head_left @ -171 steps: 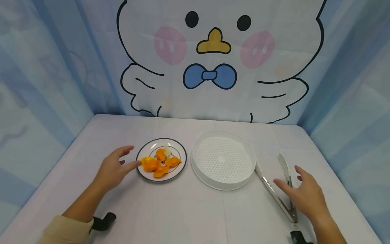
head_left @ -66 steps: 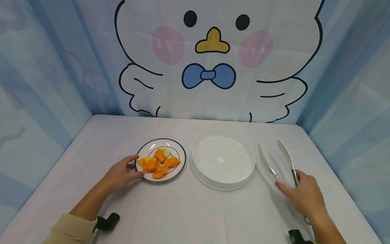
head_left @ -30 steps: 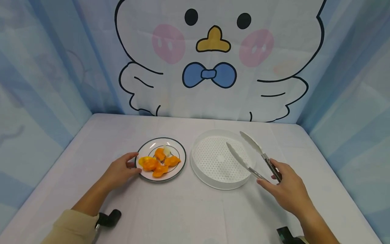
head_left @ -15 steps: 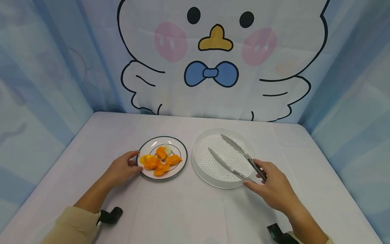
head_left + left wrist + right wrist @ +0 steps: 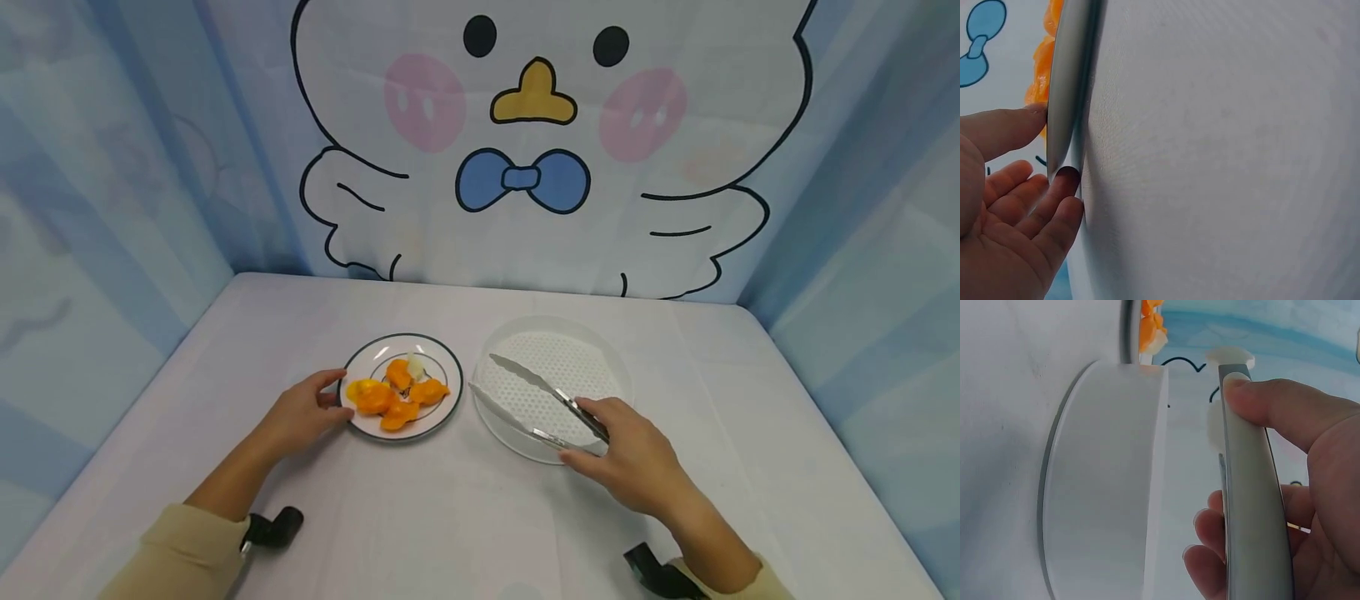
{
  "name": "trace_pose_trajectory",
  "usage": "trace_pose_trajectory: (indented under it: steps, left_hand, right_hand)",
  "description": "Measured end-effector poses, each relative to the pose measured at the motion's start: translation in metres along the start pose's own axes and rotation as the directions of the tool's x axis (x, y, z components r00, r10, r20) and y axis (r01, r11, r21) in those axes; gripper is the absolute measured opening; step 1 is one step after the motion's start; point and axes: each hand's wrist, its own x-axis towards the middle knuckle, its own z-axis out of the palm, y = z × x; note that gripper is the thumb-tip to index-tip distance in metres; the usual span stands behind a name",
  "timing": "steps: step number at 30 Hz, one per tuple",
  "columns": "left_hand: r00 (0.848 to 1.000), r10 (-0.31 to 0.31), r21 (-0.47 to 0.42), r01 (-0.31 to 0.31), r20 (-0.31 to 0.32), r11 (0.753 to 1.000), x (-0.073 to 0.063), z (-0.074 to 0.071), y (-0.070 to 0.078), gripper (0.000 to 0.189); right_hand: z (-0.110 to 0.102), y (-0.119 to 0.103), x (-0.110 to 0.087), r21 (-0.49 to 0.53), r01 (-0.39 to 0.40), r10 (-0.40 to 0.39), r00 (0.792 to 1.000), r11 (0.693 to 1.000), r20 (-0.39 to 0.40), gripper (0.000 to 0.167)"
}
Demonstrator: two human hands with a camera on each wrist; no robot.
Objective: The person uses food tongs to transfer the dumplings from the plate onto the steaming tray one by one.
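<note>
A white plate (image 5: 442,414) with dark rings bears several glossy orange pieces (image 5: 401,414) and a pale one (image 5: 415,367); their kind is unclear. My left hand (image 5: 302,417) holds the plate's near left rim, its thumb (image 5: 1016,128) against the edge and fingertips (image 5: 1070,209) touching lower down. My right hand (image 5: 633,454) grips metal tongs (image 5: 558,398) with pale tips, thumb on one arm and fingers on the other. The tongs are spread, with nothing between their tips, above a round white perforated tray (image 5: 585,367). In the right wrist view, one tong arm (image 5: 1254,500) stands beside the tray wall (image 5: 1100,481).
A white cloth covers the table (image 5: 450,525). A curtain with a cartoon bird (image 5: 525,179) hangs behind it, and blue-white curtains (image 5: 112,208) close off both sides. The plate and tray stand side by side, close together. Black wrist cameras (image 5: 276,528) are on both forearms.
My right hand has picked up the tongs from the table's right side and carried them left over the tray. My left hand has come to the plate's rim and stayed there.
</note>
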Motion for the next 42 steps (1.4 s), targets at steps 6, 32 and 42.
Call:
trace_pose_trajectory:
  steps: [6, 32, 42]
  left_hand:
    - [1.000, -0.002, -0.009, 0.002, 0.003, 1.000, -0.001, -0.001, 0.001, 0.075]
    - [1.000, -0.003, -0.016, 0.004, 0.005, 1.000, 0.000, 0.000, 0.001, 0.074]
    - [1.000, -0.003, -0.007, 0.003, 0.005, 1.000, 0.001, 0.002, 0.002, 0.074]
  right_hand:
    - [0.010, -0.011, 0.009, -0.015, 0.017, -0.016, 0.999, 1.000, 0.044, 0.063]
    - [0.031, -0.034, 0.027, -0.085, 0.079, -0.073, 0.995, 0.993, 0.074, 0.057]
    - [0.030, -0.046, 0.037, -0.162, 0.092, -0.073, 0.990, 0.983, 0.120, 0.056]
